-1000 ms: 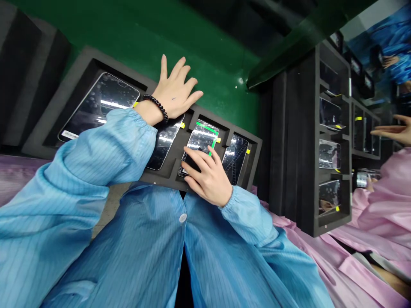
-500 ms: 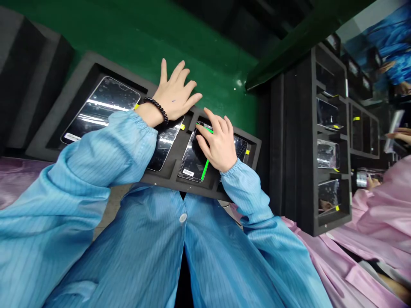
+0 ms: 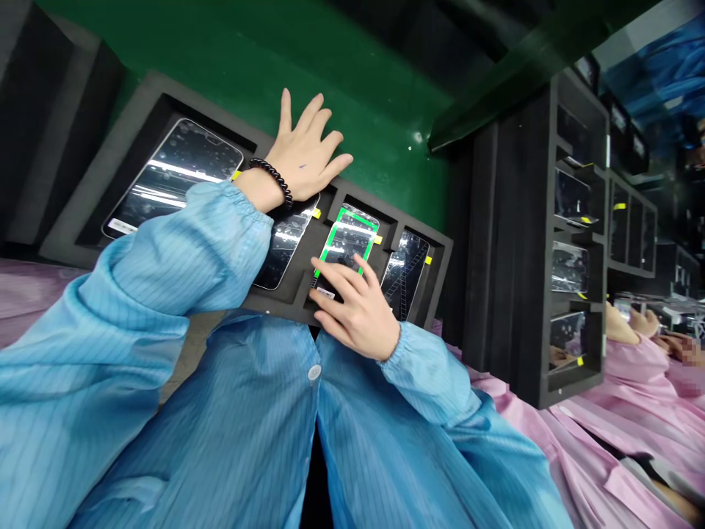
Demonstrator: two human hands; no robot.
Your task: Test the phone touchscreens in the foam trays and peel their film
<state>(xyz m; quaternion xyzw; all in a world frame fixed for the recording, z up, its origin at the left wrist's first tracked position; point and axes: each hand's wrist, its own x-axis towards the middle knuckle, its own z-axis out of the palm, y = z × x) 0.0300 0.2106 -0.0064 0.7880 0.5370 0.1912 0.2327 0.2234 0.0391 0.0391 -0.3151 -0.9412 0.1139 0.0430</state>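
A black foam tray (image 3: 132, 95) lies before me with several phone screens in its slots. My right hand (image 3: 358, 308), fingers apart, is over the lower end of a lit phone screen (image 3: 352, 239) that shows a green border. Whether its fingertips touch the glass I cannot tell. My left hand (image 3: 305, 154), fingers spread and holding nothing, extends past the tray's far edge. Its wrist covers part of a second phone screen (image 3: 283, 250). At the left lies a large dark phone screen (image 3: 176, 169). A rightmost phone screen (image 3: 407, 268) shows thin grid lines.
The green work surface (image 3: 203, 59) extends behind the tray. At the right stands a stack of black foam trays (image 3: 512, 242), its top one holding several screens. Black foam blocks (image 3: 49, 125) stand at the left. People in pink sleeves (image 3: 639, 367) sit at the right.
My right hand has moved down along the lit screen towards me. A green line near the screen's edge has become a green border round it. My left hand stays spread.
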